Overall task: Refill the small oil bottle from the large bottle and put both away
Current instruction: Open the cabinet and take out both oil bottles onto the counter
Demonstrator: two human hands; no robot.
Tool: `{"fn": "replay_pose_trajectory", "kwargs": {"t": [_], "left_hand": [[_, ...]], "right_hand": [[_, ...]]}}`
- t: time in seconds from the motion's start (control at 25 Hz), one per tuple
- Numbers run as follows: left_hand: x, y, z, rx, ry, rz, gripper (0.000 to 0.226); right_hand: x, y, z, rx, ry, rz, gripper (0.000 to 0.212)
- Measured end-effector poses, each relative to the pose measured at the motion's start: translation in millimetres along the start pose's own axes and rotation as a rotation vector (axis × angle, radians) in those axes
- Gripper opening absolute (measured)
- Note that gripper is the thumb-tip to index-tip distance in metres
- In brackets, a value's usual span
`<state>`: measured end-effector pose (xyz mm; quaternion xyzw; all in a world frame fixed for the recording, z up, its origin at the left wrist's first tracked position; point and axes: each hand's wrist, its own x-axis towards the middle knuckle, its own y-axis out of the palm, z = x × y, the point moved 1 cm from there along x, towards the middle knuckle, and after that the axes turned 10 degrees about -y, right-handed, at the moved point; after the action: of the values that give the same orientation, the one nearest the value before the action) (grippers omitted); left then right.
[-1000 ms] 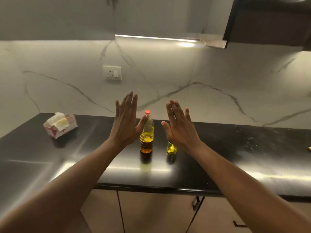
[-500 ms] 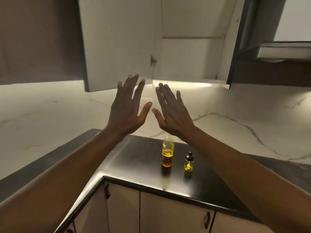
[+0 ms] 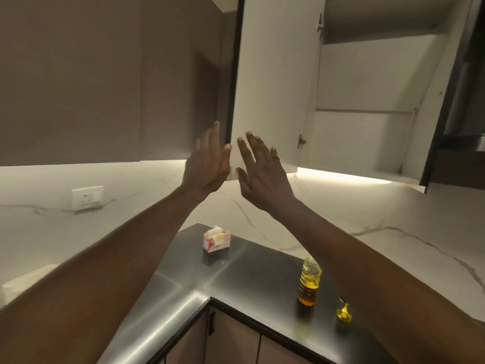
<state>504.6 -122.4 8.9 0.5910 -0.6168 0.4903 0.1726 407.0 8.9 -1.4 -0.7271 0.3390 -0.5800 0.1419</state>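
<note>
Hovering above the counter [image 3: 236, 274], left hand [image 3: 207, 164] and right hand [image 3: 262, 182], fingers [image 3: 214, 137] straight, touching nothing.

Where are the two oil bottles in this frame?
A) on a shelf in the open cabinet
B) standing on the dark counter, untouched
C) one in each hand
B: the large bottle and small bottle stand on the counter, while the left hand and right hand are raised open, holding nothing.

The right forearm [image 3: 380, 258] covers the top of the small oil bottle [image 3: 343, 314], and the cap of the large bottle [image 3: 309, 282] is too blurred to make out. It and the left forearm [image 3: 105, 271] run off the lower corners; the top edge cuts the open cabinet [image 3: 367, 88]; print on the tissue box [image 3: 216, 241] is unreadable
</note>
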Motion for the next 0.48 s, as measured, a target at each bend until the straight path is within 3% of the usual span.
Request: {"fn": "replay_pose_trajectory", "kwargs": {"t": [0.16, 0.24, 0.36, 0.48], "left_hand": [[15.2, 10.8, 0.2, -0.694, -0.356, 0.532, 0.062], [18.5, 15.2, -1.7, -0.833, -0.447, 0.571, 0.053], [18.8, 28.9, -10.3, -0.921, -0.398, 0.656, 0.044], [10.3, 35.8, -35.9, -0.967, -0.261, 0.711, 0.05]], "right_hand": [[41.2, 26.7, 1.3, 0.092, 0.139, -0.033, 0.07], [47.3, 34.1, -5.4, 0.082, 0.185, -0.037, 0.069], [33.6, 39.6, -21.0, 0.055, 0.21, -0.141, 0.07], [1.3, 28.0, -32.7, 0.039, 0.221, -0.323, 0.076]]}}
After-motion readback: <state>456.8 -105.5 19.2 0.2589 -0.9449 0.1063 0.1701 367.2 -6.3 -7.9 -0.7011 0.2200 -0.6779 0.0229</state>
